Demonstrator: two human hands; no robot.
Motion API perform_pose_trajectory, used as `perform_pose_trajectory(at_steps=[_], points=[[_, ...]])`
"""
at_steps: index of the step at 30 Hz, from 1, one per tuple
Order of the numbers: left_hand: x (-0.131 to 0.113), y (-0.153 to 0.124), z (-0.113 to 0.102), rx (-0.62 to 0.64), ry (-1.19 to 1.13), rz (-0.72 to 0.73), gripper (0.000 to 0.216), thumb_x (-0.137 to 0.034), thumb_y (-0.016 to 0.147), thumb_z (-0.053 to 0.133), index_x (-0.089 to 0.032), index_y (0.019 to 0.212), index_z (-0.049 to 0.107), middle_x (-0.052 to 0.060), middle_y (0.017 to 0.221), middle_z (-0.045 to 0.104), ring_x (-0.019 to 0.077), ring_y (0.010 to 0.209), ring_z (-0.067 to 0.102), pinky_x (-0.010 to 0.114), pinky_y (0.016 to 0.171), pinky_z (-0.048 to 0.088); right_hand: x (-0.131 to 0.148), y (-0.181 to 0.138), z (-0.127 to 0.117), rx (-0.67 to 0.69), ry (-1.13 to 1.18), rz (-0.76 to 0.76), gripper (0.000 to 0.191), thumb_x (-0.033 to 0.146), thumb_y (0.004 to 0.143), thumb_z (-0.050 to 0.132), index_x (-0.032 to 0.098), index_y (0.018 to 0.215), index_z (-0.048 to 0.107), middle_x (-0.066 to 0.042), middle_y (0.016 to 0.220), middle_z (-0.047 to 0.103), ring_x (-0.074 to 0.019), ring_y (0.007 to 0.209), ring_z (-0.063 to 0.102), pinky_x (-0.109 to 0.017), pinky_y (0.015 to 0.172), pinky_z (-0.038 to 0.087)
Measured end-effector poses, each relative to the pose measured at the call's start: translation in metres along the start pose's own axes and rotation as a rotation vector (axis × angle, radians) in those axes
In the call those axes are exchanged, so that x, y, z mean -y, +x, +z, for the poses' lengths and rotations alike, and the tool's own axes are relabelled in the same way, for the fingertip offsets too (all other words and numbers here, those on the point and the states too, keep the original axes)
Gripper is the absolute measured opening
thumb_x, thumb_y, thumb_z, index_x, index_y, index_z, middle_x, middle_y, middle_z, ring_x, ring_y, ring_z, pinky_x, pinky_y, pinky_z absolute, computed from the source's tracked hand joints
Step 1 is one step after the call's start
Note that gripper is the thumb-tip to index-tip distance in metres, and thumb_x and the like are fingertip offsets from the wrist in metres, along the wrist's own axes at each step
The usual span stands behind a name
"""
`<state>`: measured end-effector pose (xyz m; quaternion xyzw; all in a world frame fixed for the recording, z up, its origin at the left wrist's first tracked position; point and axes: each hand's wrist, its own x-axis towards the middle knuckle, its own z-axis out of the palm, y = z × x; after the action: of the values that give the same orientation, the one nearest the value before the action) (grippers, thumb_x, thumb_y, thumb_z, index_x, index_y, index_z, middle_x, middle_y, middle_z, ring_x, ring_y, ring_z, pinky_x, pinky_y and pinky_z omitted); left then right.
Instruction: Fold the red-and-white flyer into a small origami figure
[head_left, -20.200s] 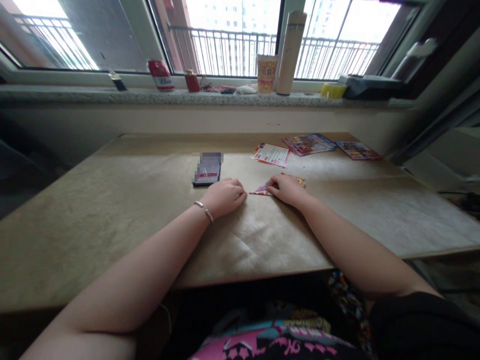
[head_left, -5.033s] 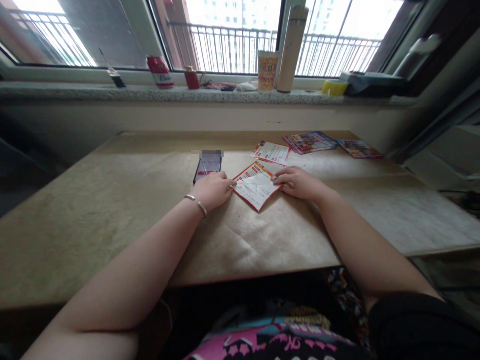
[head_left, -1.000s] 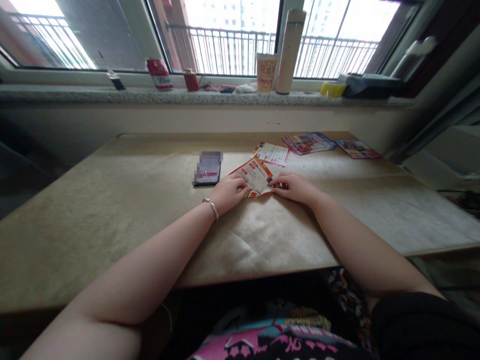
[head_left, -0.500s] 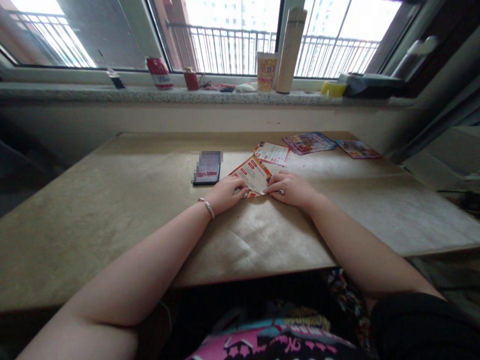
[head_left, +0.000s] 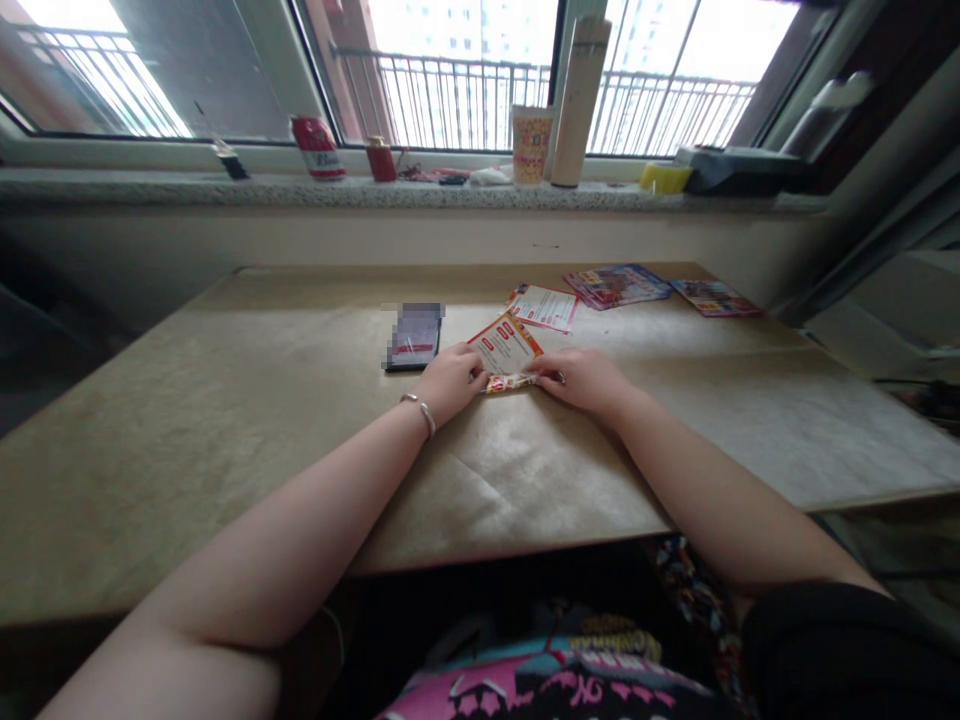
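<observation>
Sheet (head_left: 504, 346) lies on the counter (head_left: 225, 430), between left hand (head_left: 452, 378) and right hand (head_left: 583, 382). A narrow printed strip (head_left: 511, 382) is turned up along its near edge. Left grip: clamped on the strip's left end. Right grip: clamped on its right end. Phone (head_left: 417, 334) lies flat beyond the left hand. White papers (head_left: 547, 308) lie just past the sheet's far corner.

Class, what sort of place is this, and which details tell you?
Probably a room in a flat: a drink can stands on the windowsill, a phone lies on the table, and railings show outside.
</observation>
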<state>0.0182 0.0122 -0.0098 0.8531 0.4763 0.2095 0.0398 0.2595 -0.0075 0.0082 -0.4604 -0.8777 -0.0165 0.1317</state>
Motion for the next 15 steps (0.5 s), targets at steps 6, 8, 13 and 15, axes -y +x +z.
perform_pose_trajectory(at_steps=[6,8,13,15], points=[[-0.005,0.001,-0.002,0.000,0.066,-0.030,0.017,-0.025,0.083,0.058,-0.016,0.071,0.063,0.008,0.093,0.062,0.0201,0.085,0.060,0.032,0.080,0.051,0.000,-0.001,0.002,-0.010,-0.007,-0.111,0.024,0.031,0.089,0.053,0.027,0.104,0.072,-0.003,0.102,0.071,-0.0176,0.086,0.064,-0.028,0.073,0.044],[-0.005,0.002,-0.003,-0.006,0.074,-0.041,0.016,-0.025,0.083,0.058,-0.016,0.071,0.064,0.008,0.093,0.062,0.0196,0.084,0.060,0.031,0.079,0.051,0.001,0.000,0.006,-0.029,0.003,-0.135,0.025,0.030,0.088,0.053,0.025,0.103,0.073,-0.005,0.107,0.068,-0.0178,0.088,0.063,-0.028,0.075,0.045],[-0.002,0.003,0.000,-0.023,0.079,-0.043,0.015,-0.024,0.083,0.058,-0.016,0.072,0.063,0.007,0.093,0.060,0.0189,0.083,0.060,0.031,0.078,0.051,0.001,0.004,0.013,-0.047,0.000,-0.163,0.026,0.029,0.089,0.053,0.022,0.102,0.074,-0.008,0.103,0.067,-0.0192,0.091,0.062,-0.030,0.081,0.047],[-0.001,0.003,0.001,-0.045,0.061,-0.052,0.011,-0.023,0.083,0.057,-0.016,0.079,0.064,0.007,0.094,0.060,0.0186,0.082,0.060,0.031,0.078,0.052,0.002,0.005,0.014,-0.047,-0.009,-0.167,0.026,0.028,0.090,0.053,0.021,0.102,0.074,-0.008,0.099,0.067,-0.0197,0.091,0.061,-0.031,0.083,0.047]])
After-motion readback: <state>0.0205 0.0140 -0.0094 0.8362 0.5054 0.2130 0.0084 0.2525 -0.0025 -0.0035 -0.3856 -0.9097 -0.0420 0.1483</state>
